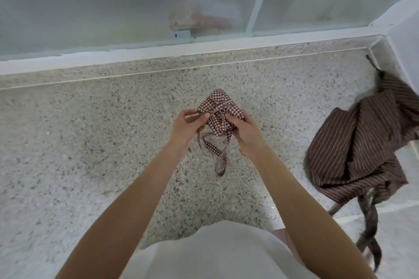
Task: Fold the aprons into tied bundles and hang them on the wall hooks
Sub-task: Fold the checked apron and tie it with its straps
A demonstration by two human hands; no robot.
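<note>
Soft, even daylight reaches me through the frosted window (136,2) above the speckled surface (90,142), which casts only faint shadows. I see wide-angle bending along the window's sill, motion blur on the striped apron's (358,142) dangling straps, no harsh glare.
</note>
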